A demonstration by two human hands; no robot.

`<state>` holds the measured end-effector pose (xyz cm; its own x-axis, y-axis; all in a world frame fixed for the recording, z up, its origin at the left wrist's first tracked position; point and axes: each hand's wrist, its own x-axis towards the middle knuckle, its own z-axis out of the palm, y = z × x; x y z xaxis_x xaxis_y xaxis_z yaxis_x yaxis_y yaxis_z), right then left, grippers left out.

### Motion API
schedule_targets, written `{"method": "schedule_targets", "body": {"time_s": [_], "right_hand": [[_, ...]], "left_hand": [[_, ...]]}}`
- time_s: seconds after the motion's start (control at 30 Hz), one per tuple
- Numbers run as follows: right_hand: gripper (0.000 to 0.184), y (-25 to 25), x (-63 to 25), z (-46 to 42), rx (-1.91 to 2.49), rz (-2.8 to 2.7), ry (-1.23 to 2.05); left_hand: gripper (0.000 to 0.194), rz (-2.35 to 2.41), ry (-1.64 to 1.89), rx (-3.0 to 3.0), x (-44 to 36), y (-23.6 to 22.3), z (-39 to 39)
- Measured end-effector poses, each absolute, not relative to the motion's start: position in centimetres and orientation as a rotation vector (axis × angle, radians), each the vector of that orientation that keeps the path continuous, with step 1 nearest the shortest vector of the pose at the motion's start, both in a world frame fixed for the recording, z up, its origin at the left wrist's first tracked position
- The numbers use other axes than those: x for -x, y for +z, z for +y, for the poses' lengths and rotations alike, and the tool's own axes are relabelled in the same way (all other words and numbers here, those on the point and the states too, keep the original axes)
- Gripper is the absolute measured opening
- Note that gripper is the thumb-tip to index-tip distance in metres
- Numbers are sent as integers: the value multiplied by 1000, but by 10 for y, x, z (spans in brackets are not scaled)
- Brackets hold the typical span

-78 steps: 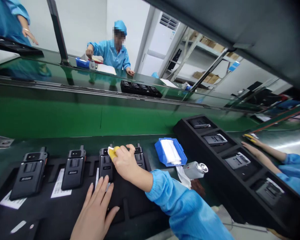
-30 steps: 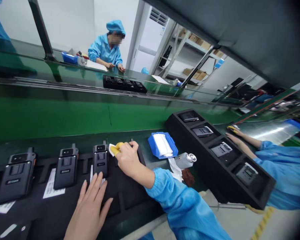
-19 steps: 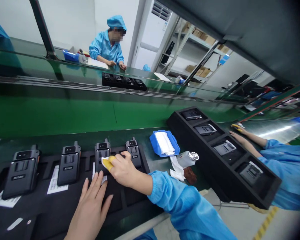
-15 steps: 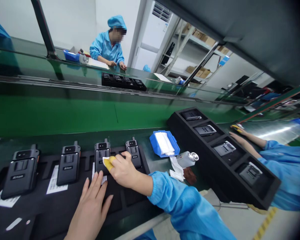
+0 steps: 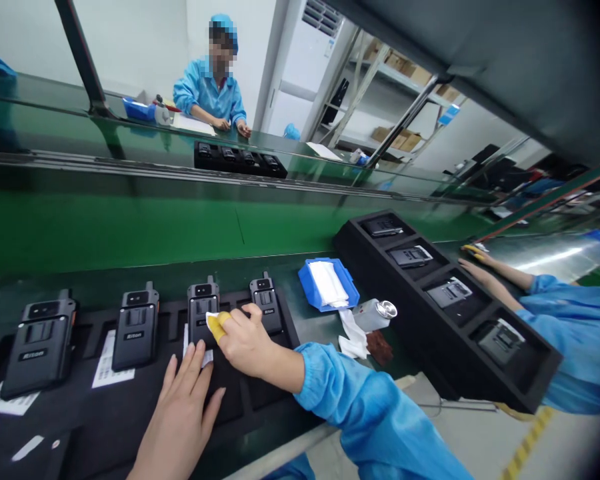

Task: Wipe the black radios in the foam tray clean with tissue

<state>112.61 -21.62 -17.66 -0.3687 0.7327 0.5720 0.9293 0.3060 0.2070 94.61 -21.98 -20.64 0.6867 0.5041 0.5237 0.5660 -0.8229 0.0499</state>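
My right hand, yellow finger cots on its fingertips, pinches a small white wipe against the back of a black handheld radio. My left hand lies with fingers outstretched, its fingertips at the lower end of that same radio. The radio rests in a black foam tray, its lower part hidden by my hands. Another radio sits just right of it. Two more, a radio and a larger-looking radio, lie to the left with printed white labels partly under them.
Right of the tray stand a blue bin of white wipes, a dispenser bottle, crumpled tissue and a brown cloth. Beyond is another foam tray holding radios, near a co-worker's hands. Another person sits across the line.
My hands stay at the same radio, with the wipe almost in the same spot. The person across the line has turned their head. The view has shifted slightly.
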Motion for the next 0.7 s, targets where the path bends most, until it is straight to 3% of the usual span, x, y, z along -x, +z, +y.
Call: {"method": "schedule_targets", "body": {"time_s": [0.27,0.53,0.7], "right_hand": [[19,-175,-1109,-201,1410,-2189,-713],[24,-176,-1143,-224,1720,-2193,-600],[14,-162,-1158,-232,1943,-2076,-456]], "left_hand": [[39,-811,-751,2719,-946,-197,-218],[37,-850,-824,2782,-947,-199,-217],[27,-838,-1034,2832,-930,-190,-223]]}}
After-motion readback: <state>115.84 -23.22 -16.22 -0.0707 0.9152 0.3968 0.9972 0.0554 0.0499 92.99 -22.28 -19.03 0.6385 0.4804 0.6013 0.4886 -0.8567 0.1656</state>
